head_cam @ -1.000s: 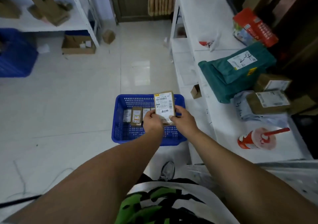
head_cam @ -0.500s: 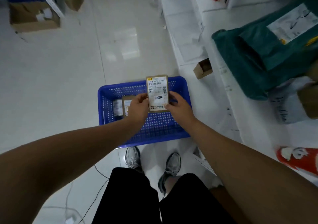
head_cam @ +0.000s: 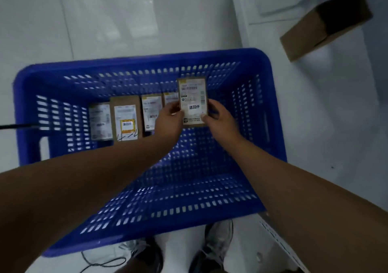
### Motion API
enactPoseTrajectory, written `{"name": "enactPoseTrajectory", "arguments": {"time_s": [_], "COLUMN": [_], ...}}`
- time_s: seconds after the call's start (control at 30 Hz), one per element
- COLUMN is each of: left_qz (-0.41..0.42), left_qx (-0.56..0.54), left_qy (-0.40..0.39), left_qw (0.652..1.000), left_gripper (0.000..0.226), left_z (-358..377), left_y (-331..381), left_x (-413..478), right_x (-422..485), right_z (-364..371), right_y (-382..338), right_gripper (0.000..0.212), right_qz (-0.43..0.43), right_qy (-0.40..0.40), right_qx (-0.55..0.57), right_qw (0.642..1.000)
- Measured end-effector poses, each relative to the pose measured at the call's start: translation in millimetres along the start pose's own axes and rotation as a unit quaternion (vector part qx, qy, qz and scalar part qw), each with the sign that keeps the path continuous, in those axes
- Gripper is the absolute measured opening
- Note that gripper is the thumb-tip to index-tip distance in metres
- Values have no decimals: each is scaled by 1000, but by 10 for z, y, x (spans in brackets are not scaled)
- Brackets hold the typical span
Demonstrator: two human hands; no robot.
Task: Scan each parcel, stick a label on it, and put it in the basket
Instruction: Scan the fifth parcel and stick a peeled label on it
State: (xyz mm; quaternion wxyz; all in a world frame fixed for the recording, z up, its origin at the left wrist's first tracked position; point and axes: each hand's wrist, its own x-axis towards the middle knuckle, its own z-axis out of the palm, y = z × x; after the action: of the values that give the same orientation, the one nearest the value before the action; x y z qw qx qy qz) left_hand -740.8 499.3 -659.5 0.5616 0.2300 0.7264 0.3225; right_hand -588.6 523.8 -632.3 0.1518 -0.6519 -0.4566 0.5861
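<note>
My left hand [head_cam: 169,116] pinched the left edge of the parcel [head_cam: 193,102], thumb on its face and fingers behind, and my right hand [head_cam: 218,118] clamped the lower right edge the same way. Between them I held the parcel upright inside the basket [head_cam: 147,59], its printed face toward me, above the mesh floor and near the far wall. I could not tell whether its bottom edge touched the floor of the basket. A white sticker [head_cam: 194,107] with dark characters sat on the lower half of the face, over the shipping label [head_cam: 192,89].

To the left of the held parcel I saw four more parcels [head_cam: 126,117] standing in a row along the far side of the basket, faces toward me, each just beside the next. The second from the left was brown card with a yellow-edged sticker [head_cam: 127,124] and pen marks below it. The rightmost one was partly hidden behind my left hand and the held parcel. The print on all of them was too blurred to read.

The basket stood on a pale tiled floor [head_cam: 84,21]. My shoes [head_cam: 218,243] showed just below its near rim, with a thin cable [head_cam: 100,262] on the floor beside them. A brown box [head_cam: 323,27] lay off to the upper right, well apart from the basket, on a white shelf [head_cam: 262,4].
</note>
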Motion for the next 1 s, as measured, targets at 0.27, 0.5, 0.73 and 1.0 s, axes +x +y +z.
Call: {"name": "enactPoseTrajectory", "arguments": {"time_s": [0.27, 0.5, 0.73, 1.0], "left_qz": [79, 126, 135, 126], "left_qx": [155, 388, 483, 215], "left_qy": [-39, 7, -11, -35], "left_qw": [984, 913, 865, 968], "left_gripper": [63, 80, 77, 37], "left_z": [512, 636, 627, 434], "left_y": [-812, -1088, -1032, 89], "left_x": [756, 923, 887, -27], "right_x": [982, 1290, 1224, 127], "right_z": [170, 291, 274, 111], "right_y": [923, 1143, 989, 188], "right_gripper": [41, 32, 27, 51], "right_qz": [35, 50, 63, -25], "right_qy": [61, 31, -3, 35], "right_qx": [-13, 7, 15, 97], "right_qw": [997, 998, 998, 994]}}
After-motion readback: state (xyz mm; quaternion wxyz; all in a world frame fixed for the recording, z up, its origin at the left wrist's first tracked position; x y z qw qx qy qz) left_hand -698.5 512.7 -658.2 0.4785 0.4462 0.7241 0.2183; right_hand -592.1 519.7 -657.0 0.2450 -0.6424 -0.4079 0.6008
